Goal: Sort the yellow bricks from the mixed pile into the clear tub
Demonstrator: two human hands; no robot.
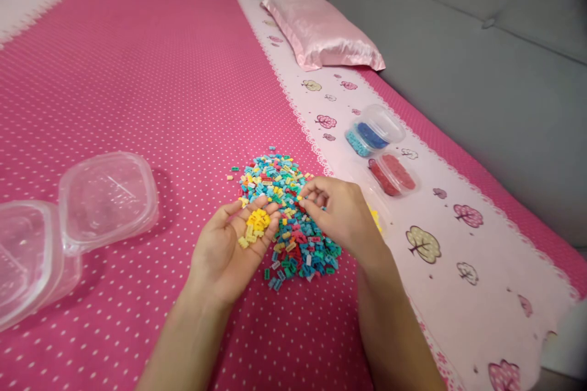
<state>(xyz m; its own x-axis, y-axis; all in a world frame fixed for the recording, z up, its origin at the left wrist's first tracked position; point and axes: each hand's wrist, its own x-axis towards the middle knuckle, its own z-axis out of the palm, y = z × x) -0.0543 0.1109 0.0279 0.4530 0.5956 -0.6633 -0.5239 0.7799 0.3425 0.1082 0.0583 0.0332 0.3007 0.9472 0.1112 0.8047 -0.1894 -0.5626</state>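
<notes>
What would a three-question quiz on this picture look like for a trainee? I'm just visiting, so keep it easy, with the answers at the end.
1. Multiple choice. What colour are the small bricks resting in the upturned left hand?
(a) blue
(b) yellow
(c) red

2. True or false: the right hand has its fingers over the mixed-colour pile.

3. Fill the gap: the shiny pillow is ____ in colour.

Key: 1. b; 2. true; 3. pink
</notes>
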